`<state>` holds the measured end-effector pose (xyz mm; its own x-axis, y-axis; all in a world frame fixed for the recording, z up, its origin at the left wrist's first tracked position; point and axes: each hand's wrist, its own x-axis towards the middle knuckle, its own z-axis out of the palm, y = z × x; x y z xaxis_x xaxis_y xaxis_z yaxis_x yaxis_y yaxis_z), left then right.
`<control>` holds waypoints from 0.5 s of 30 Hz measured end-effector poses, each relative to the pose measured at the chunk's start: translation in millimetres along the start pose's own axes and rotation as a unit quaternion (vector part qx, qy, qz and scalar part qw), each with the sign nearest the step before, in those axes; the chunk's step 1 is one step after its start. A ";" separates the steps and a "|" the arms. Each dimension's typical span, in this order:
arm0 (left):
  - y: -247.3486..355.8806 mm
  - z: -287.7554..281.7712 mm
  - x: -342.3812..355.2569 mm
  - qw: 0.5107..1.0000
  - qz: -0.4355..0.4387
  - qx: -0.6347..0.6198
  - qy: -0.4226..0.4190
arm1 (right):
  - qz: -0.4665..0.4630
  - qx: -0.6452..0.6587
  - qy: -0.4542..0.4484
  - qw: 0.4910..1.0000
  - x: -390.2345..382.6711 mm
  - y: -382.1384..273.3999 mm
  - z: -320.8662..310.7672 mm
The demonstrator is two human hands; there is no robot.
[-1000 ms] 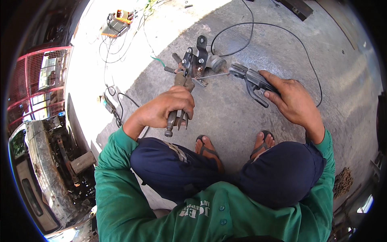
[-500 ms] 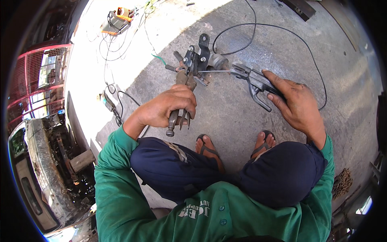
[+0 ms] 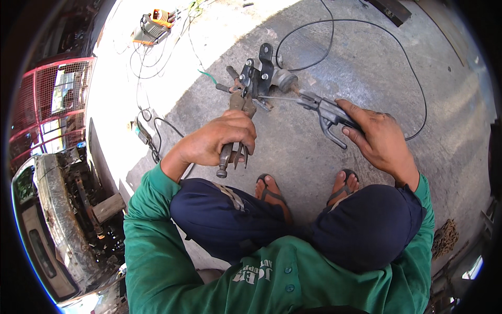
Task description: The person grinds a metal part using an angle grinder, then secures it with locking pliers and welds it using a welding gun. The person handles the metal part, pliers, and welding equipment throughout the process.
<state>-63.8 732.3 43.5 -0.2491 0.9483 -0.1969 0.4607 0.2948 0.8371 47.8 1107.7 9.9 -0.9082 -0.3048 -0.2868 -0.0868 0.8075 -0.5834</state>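
Observation:
My left hand [image 3: 222,140] is wrapped round locking pliers [image 3: 242,103], whose jaws meet a black metal bracket [image 3: 265,60] with bolts through it. Closed on the grip of a welding electrode holder [image 3: 329,111] is my right hand [image 3: 377,133]. From the holder's jaws a thin welding rod [image 3: 280,98] points left, its tip at or very near the bracket's lower edge; I cannot tell whether they touch. A round metal part [image 3: 285,80] sits just right of the bracket. Left of it, a clamp with dark handles [image 3: 223,88] is joined to a green cable.
An orange and grey welding machine [image 3: 151,29] stands at the far left with tangled cables. A black cable [image 3: 418,99] loops over the concrete on the right. A power tool [image 3: 140,132] lies left of my arm. A rusty chain [image 3: 445,236] lies at lower right; vehicle parts [image 3: 57,209] fill the left.
My right hand has shifted slightly left with the electrode holder, and the rod's holder end has dropped a little nearer me. The black cable's loop has moved slightly. My left hand stays nearly still.

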 end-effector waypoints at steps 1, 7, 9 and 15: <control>-0.2 -1.1 2.7 1.000 0.002 0.002 -0.005 | 0.035 0.043 0.018 0.998 3.3 14.4 9.3; -3.2 0.1 0.0 1.000 -0.006 0.002 -0.004 | -0.053 -0.005 0.000 0.999 -16.0 9.4 3.3; -2.5 -0.6 1.7 1.000 -0.006 0.004 -0.004 | -0.043 0.050 0.046 0.997 -20.7 15.5 2.0; -1.5 -2.7 4.0 1.000 0.007 0.012 -0.015 | -0.044 0.062 0.093 0.993 -22.9 19.5 9.9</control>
<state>-67.8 735.3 42.8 -0.2170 0.9554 -0.2002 0.4849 0.2835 0.8273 71.0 1125.4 -2.4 -0.9602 -0.2634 -0.0928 -0.1282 0.7108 -0.6916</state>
